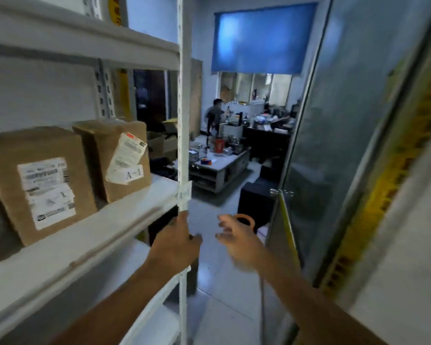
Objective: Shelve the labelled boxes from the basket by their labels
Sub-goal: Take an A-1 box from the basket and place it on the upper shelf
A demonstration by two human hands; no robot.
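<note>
Two cardboard boxes, the near box (39, 180) & the A-1 box (117, 155), sit on the shelf (90, 227) w/ an A-1 tag (184, 194) on its upright post (184, 120). Left hand (177, 242) wraps the post; right hand (237, 241) hovers empty, fingers spread, near an orange handle (246, 219), poss. the basket's. Risk: blurred view, a hasty reach could miss the handle or knock the glass door (334, 145) just beside.

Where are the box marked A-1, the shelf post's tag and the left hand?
box marked A-1 (115, 158): head view, front face.
tag on the shelf post (185, 194): head view, its middle.
left hand (177, 242): head view, back of hand, gripping the post.
</note>
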